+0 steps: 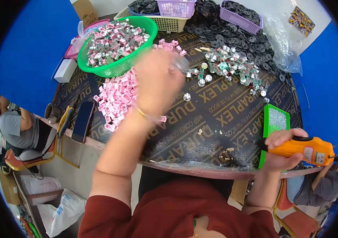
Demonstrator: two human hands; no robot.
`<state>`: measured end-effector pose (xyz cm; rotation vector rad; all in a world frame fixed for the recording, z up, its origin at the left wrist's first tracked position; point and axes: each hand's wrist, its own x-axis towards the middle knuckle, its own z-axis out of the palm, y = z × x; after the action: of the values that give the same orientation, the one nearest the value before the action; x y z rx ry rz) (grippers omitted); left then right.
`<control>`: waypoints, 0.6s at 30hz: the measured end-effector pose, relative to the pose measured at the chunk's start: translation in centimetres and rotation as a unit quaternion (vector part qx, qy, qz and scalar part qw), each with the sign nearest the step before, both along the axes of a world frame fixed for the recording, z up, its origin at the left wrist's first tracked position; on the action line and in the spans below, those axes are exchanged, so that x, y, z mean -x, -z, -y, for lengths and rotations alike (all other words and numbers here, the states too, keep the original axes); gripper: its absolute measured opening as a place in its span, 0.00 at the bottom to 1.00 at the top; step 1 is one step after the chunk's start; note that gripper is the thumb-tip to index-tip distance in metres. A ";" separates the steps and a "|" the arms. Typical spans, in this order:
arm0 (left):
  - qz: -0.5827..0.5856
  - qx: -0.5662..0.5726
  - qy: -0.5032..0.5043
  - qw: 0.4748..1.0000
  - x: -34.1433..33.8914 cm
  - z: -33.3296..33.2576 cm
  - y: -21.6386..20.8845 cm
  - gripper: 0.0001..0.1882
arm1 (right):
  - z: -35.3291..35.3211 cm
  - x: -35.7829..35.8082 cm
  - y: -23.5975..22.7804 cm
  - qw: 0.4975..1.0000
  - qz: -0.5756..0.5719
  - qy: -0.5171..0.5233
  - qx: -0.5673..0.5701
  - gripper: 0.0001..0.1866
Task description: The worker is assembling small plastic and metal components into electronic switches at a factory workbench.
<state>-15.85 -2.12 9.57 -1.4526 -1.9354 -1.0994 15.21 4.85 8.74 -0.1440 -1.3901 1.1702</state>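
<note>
My right hand [282,148] grips an orange electric screwdriver [306,150] at the table's right front, its black nose pointing left. Under that hand lies a green tray [270,113] holding small silvery screws [277,119]. Motion smears my left hand [157,79], which is raised over the table between the pink parts and the assemblies. A shiny pale thing [179,63] shows by its fingers; whether they hold it, I cannot tell. Small pink plastic housings [117,97] lie heaped beside that arm. To the right spreads a pile of small LED assemblies with silvery cups and wires [236,67].
A green basket [115,71] full of pink and silver pieces stands at the back left. Black discs [252,47] cover the back right, near a purple basket [240,24] and a clear bag [284,47]. A phone [83,121] lies at left. People sit at both sides.
</note>
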 end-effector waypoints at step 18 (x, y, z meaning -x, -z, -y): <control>-0.081 0.345 0.022 0.935 8.2 -10.0 5.2 0.09 | 0.3 -3.3 1.9 0.990 0.041 0.130 0.027 0.35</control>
<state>-24.08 7.83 4.42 -1.8653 -2.2860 -0.2800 18.47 4.60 6.86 -0.4035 -1.3654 0.9920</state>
